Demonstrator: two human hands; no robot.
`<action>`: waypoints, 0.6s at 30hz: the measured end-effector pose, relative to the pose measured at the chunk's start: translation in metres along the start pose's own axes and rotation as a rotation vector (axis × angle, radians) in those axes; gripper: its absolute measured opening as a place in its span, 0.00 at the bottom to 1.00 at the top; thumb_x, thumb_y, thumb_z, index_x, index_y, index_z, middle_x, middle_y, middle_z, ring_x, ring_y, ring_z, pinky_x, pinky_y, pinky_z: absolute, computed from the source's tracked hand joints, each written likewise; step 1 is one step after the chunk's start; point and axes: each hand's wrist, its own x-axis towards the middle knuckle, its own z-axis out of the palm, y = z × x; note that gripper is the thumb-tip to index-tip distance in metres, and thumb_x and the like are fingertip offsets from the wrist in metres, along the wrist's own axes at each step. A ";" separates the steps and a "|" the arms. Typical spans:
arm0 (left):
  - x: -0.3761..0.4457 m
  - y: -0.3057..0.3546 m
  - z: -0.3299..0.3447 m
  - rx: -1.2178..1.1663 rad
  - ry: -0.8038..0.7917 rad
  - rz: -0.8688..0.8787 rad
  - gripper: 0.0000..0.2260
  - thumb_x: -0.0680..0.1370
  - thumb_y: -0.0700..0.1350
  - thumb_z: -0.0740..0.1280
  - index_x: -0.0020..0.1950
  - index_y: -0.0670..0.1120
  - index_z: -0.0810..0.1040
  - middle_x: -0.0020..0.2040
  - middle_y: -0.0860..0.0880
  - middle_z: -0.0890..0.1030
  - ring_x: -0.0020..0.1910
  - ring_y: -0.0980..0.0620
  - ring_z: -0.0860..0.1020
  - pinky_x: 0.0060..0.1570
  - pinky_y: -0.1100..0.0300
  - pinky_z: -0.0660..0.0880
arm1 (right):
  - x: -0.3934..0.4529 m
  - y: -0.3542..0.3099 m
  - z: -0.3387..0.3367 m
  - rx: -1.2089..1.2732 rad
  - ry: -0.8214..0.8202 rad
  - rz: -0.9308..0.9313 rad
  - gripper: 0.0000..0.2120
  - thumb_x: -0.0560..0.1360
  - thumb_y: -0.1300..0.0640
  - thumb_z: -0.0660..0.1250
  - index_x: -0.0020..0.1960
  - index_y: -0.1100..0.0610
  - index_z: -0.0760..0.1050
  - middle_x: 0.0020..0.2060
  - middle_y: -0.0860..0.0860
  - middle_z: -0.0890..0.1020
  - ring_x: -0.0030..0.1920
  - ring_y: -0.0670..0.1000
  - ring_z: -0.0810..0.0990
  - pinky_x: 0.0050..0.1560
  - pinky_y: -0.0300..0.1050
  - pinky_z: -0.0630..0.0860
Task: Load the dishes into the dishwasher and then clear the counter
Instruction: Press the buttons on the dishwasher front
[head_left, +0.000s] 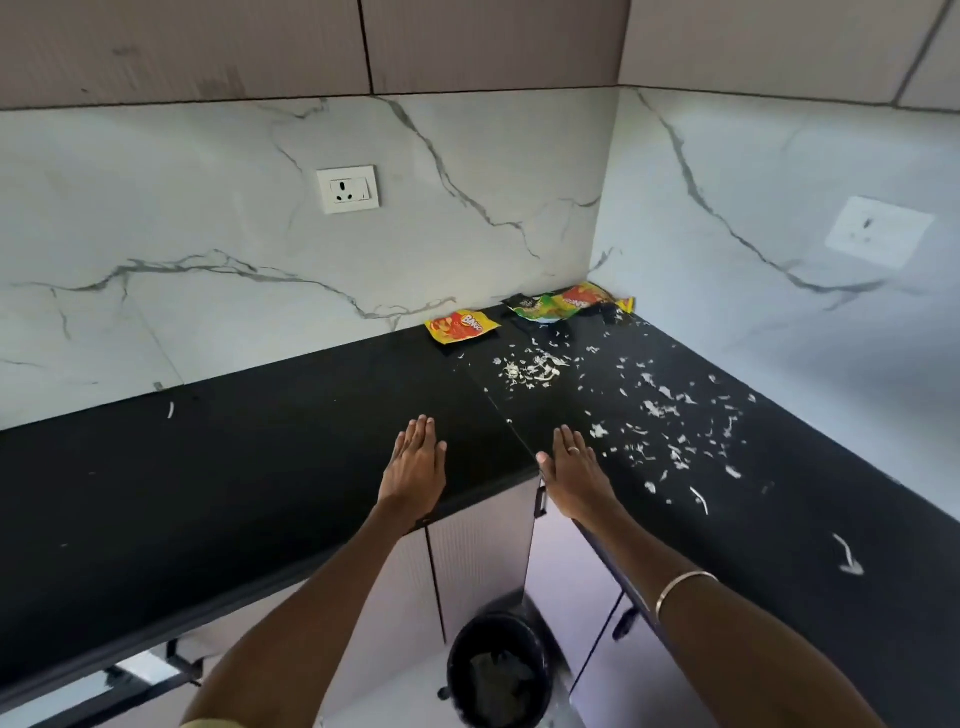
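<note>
A black L-shaped counter (260, 467) fills the corner. Both my hands lie flat on it with straight fingers, near the inner corner of its front edge: my left hand (415, 467) to the left, my right hand (574, 475), with a ring on one finger, to the right. Neither hand holds anything. Many white scraps (660, 415) are scattered on the counter to the right of my right hand. A yellow-red snack wrapper (461, 326) lies by the back wall. More crumpled wrappers (569, 301) lie in the far corner.
A black waste bin (498, 670) with some rubbish in it stands on the floor below the counter corner. Cabinet doors (478, 561) with dark handles run under the counter. Wall sockets sit on the marble backsplash: one socket (348, 189) at the back, another socket (879, 231) on the right.
</note>
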 end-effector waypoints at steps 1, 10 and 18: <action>0.012 0.000 0.004 -0.002 0.010 -0.022 0.25 0.85 0.50 0.46 0.80 0.41 0.50 0.80 0.44 0.52 0.79 0.48 0.48 0.76 0.57 0.43 | 0.018 0.001 -0.001 0.010 -0.012 -0.017 0.32 0.83 0.42 0.45 0.80 0.61 0.46 0.79 0.57 0.50 0.79 0.56 0.46 0.78 0.52 0.48; 0.104 -0.016 0.034 0.046 -0.031 -0.061 0.24 0.85 0.49 0.46 0.80 0.41 0.51 0.80 0.44 0.51 0.79 0.48 0.48 0.77 0.57 0.43 | 0.131 -0.002 -0.007 0.061 -0.014 -0.077 0.31 0.84 0.44 0.46 0.79 0.62 0.48 0.79 0.57 0.52 0.79 0.55 0.47 0.78 0.53 0.48; 0.224 -0.029 0.048 0.044 -0.045 0.043 0.23 0.85 0.48 0.48 0.79 0.41 0.54 0.80 0.44 0.55 0.79 0.48 0.51 0.78 0.55 0.48 | 0.229 0.010 -0.013 0.085 0.068 0.021 0.29 0.85 0.47 0.47 0.80 0.61 0.48 0.79 0.56 0.51 0.79 0.55 0.47 0.78 0.52 0.49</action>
